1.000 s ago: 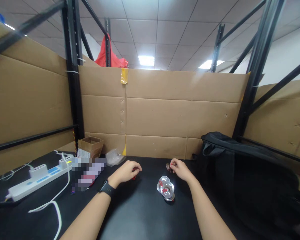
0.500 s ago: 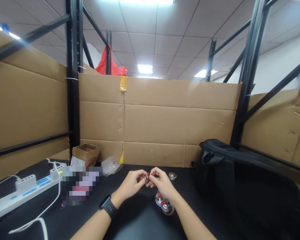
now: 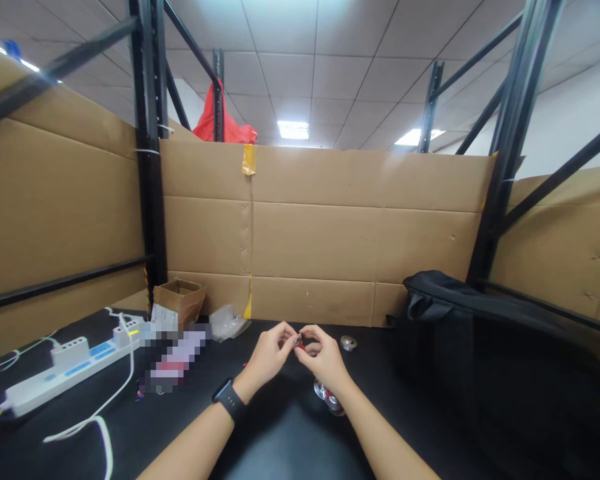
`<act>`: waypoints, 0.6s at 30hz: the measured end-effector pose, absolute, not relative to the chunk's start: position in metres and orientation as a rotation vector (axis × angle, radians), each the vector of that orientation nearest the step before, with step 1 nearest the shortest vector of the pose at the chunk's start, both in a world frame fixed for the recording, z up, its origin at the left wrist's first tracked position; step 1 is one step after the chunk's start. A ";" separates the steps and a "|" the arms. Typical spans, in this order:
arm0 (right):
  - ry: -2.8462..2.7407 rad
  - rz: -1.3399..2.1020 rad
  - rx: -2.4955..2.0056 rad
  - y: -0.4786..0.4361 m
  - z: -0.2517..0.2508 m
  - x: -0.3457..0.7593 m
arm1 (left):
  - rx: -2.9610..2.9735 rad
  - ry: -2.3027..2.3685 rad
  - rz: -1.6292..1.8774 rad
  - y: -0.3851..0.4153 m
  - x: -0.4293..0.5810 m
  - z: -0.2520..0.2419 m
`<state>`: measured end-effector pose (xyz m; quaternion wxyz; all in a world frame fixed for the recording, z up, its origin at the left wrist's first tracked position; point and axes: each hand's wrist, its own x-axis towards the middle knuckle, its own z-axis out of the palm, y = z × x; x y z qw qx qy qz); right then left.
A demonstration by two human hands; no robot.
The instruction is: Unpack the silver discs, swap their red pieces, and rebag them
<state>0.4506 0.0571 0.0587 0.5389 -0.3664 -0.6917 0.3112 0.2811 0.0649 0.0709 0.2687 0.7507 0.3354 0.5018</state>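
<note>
Cardboard panels (image 3: 320,243) close off the far side of a black tabletop (image 3: 280,440), with dark metal shelf posts (image 3: 150,167) rising at the left and right and ceiling lights beyond. Red cloth (image 3: 225,123) shows above the panels, left of the middle.

Near the middle of the tabletop, the person's two hands meet. Fingertips of the left hand (image 3: 270,353) and the right hand (image 3: 324,357) pinch a small shiny piece (image 3: 299,341) between them, with some red beside it; its exact shape is too small and too covered to tell. Both hands are curled, thumbs and forefingers gripping that piece. On the left wrist sits a black watch (image 3: 229,399).

Just nearer than the right hand, and partly hidden by it, lies a cluster of silvery discs (image 3: 330,399) with bits of red. One separate metal disc (image 3: 349,343) lies flat to the right of the right hand, slightly farther off. A red speck (image 3: 245,365) shows just left of the left hand.

At the far left stand an open cardboard box (image 3: 180,301) and crumpled clear plastic (image 3: 227,325). Nearer on the left are a pixelated item (image 3: 177,363), a white power strip (image 3: 70,379) and a white cable (image 3: 105,443). A large black bag (image 3: 490,373) fills the right side.
</note>
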 end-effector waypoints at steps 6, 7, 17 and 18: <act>-1.731 0.667 -0.869 0.053 0.062 0.450 | 1.906 0.846 1.378 0.069 0.284 0.064; -1.727 0.661 -0.870 0.053 0.062 0.450 | 1.902 0.847 1.380 0.069 0.284 0.064; -1.690 0.240 -1.096 0.082 0.070 0.509 | 2.053 1.101 1.433 0.085 0.247 0.077; -1.684 0.170 -1.140 0.088 0.068 0.522 | 2.129 1.130 1.379 0.087 0.240 0.078</act>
